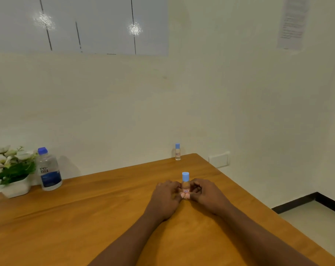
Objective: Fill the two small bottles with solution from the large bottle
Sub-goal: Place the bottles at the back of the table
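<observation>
Small bottle, capped, pinched low by left hand and right hand; best steady base, unscrew; large bottle waits nine o'clock.

Two small bottles, one large bottle, one plant

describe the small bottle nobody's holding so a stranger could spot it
Follow the wooden table to its far corner by the wall. A small bottle stands there upright, pale blue cap on. Unlike its twin mid-table, it is untouched.
</observation>
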